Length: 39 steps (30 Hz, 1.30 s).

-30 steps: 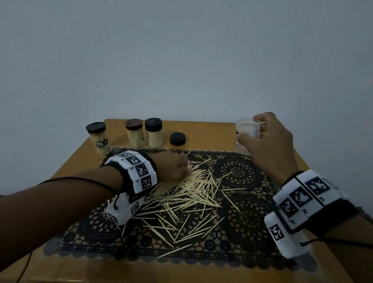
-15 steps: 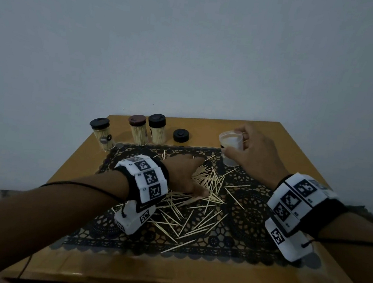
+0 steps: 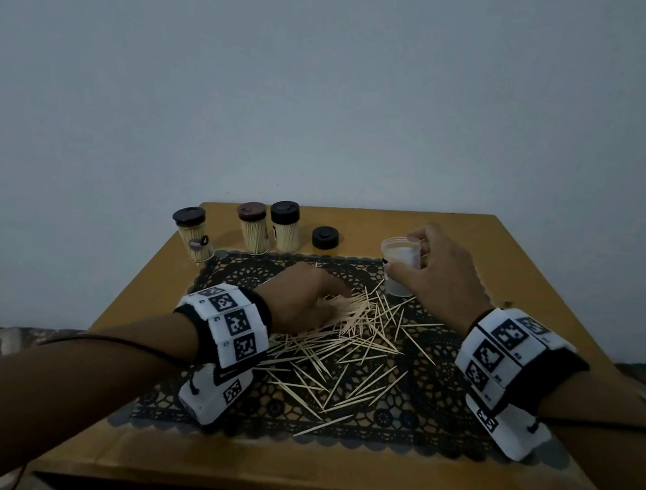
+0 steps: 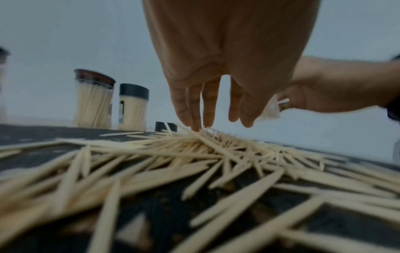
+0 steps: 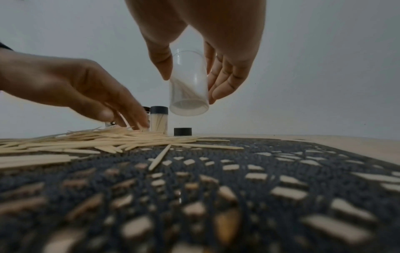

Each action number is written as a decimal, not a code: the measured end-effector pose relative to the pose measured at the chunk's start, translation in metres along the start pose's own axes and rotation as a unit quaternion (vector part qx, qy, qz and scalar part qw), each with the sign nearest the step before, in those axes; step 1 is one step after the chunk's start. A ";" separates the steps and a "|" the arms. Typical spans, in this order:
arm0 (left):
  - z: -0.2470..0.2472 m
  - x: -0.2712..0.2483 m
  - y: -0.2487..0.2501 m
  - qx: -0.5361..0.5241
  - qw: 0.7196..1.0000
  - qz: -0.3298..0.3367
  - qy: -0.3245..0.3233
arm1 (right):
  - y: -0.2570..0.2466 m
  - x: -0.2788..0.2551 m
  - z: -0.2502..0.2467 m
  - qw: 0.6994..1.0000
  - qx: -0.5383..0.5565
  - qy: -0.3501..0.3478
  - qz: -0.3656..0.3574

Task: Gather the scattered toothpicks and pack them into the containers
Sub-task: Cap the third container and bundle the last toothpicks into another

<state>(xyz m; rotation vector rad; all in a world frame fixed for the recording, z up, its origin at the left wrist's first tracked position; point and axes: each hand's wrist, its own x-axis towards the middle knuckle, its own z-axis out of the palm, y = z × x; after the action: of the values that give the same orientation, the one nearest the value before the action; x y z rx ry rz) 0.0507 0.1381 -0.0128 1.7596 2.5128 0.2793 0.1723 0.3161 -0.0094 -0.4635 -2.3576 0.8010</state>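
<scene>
Pale wooden toothpicks lie scattered in a loose heap on a dark lace mat. My left hand hangs over the heap with straight fingers, their tips touching the toothpicks. My right hand grips an open clear container and holds it tilted just above the mat's far right part. In the right wrist view the container sits between thumb and fingers, with a few toothpicks inside.
Three capped containers full of toothpicks stand at the far left of the wooden table. A loose black lid lies beside them. A wall rises behind the table.
My right hand has brought the clear container down and left toward the heap. My left hand has slid right across the toothpicks, pushing them together.
</scene>
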 end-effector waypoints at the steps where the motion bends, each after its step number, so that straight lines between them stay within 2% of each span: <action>1: -0.002 -0.004 0.000 -0.022 1.000 -0.004 0.018 | 0.000 0.000 0.000 1.000 -0.001 -0.007 0.003; 3: -0.007 -0.014 -0.003 -0.035 0.998 -0.024 0.043 | 0.000 -0.001 0.001 1.000 -0.006 -0.025 0.001; 4: -0.009 -0.019 -0.005 -0.028 0.998 -0.043 0.032 | 0.000 -0.001 0.000 0.999 -0.013 -0.037 0.000; 7: -0.008 -0.033 -0.010 0.024 0.988 -0.131 -0.073 | -0.002 -0.002 0.001 0.996 -0.022 -0.085 -0.003; 9: -0.003 -0.037 -0.009 0.046 0.980 -0.157 -0.112 | -0.002 -0.003 0.002 0.994 -0.016 -0.105 -0.012; 19: 0.003 -0.026 -0.002 -0.014 0.992 -0.118 -0.039 | 0.002 -0.002 0.002 0.992 -0.007 -0.128 0.009; 21: 0.001 -0.030 -0.005 -0.041 0.991 -0.115 -0.062 | 0.002 -0.002 0.002 0.992 -0.005 -0.127 0.011; 24: 0.002 -0.035 -0.011 -0.019 0.988 -0.099 -0.119 | 0.002 -0.002 0.002 0.992 -0.005 -0.124 0.011; 29: 0.005 -0.034 -0.012 -0.009 0.996 -0.072 -0.045 | 0.002 -0.002 0.002 0.992 -0.001 -0.123 0.017; 32: 0.005 -0.031 -0.009 -0.002 0.998 -0.066 -0.024 | 0.001 -0.003 0.001 0.993 -0.002 -0.120 0.020; 36: 0.004 -0.027 -0.011 -0.012 0.997 -0.069 -0.024 | 0.000 -0.003 0.000 0.993 -0.003 -0.120 0.024; 39: -0.003 -0.026 -0.015 -0.023 0.996 -0.068 -0.056 | 0.000 -0.003 0.000 0.992 -0.005 -0.121 0.027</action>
<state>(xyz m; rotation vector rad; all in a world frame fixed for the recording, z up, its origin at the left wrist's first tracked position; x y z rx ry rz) 0.0449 0.1088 -0.0139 1.5344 2.5095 0.2231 0.1747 0.3144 -0.0111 -0.4582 -2.5813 0.9168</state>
